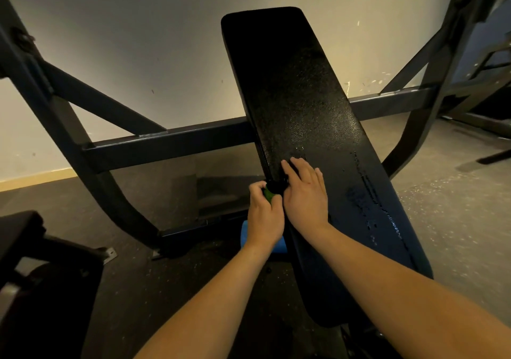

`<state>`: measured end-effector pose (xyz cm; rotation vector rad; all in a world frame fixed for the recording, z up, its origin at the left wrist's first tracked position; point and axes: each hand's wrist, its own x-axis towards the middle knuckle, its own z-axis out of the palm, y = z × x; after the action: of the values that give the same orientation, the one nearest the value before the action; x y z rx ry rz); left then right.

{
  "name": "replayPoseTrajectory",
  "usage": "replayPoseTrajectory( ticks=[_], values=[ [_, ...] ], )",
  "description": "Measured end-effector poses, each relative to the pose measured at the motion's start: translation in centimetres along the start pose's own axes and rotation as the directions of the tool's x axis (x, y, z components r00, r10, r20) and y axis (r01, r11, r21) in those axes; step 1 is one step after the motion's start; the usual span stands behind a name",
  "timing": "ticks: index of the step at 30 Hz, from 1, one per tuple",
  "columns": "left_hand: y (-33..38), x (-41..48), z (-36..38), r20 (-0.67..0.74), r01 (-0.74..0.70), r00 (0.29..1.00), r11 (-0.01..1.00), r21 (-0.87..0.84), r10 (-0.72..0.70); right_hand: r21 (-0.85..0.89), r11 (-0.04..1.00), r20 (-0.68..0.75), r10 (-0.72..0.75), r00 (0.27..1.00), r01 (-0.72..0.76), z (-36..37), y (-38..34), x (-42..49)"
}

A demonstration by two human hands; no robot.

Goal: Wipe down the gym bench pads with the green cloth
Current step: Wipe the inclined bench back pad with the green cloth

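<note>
Right at the bench pad [301,104] left edge, left hand [265,215] grips the green cloth [268,193]; right hand [305,193] lies flat, relaxed, bare pad beyond.

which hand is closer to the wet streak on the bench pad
Right. The right hand rests flat on the bench pad, just left of the wet streak. The left hand grips the green cloth at the pad's left edge, farther away.

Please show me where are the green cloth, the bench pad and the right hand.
green cloth [267,193]: head view, green bit above the left fist.
bench pad [298,96]: head view, bare upper surface.
right hand [305,193]: head view, back of hand.
</note>
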<state>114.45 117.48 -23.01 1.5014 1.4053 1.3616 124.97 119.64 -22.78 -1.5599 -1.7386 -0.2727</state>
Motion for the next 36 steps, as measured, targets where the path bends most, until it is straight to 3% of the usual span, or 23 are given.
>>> replayPoseTrajectory(
  ticks=[3, 9, 17, 27, 32, 36],
  values=[
    [0.3, 1.2, -0.8, 0.028, -0.013, 0.999, 0.999, -0.048, 0.014, 0.014, 1.0, -0.009, -0.002, 1.0, 0.002, 0.2, -0.1, -0.4],
    [4.0, 7.0, 0.4, -0.076, 0.059, 0.995, 0.986, -0.154, -0.071, 0.054, 0.999, -0.038, 0.004, 0.999, -0.002, 0.6, 0.2, -0.5],
    [2.1, 3.4, 1.4, -0.147, 0.043, 0.988, 0.995, -0.086, -0.055, 0.06, 0.998, -0.03, 0.019, 0.999, -0.017, 0.6, 0.0, -0.4],
    [1.0, -1.7, -1.5, 0.055, 0.102, 0.993, 0.994, 0.032, -0.103, 0.262, 0.963, 0.076, 0.05, 0.996, -0.069, -0.7, 0.0, -0.8],
    [2.3, -1.0, -3.2, -0.006, -0.114, 0.993, 0.989, 0.096, 0.115, 0.561, 0.803, 0.199, 0.103, 0.975, -0.2, -2.7, -1.5, -0.5],
    [4.5, -0.5, -2.2, 0.099, -0.262, 0.962, 0.963, 0.055, 0.256, 0.76, 0.618, 0.224, 0.043, 0.974, -0.202, -4.1, -3.2, -0.6]
  ],
)
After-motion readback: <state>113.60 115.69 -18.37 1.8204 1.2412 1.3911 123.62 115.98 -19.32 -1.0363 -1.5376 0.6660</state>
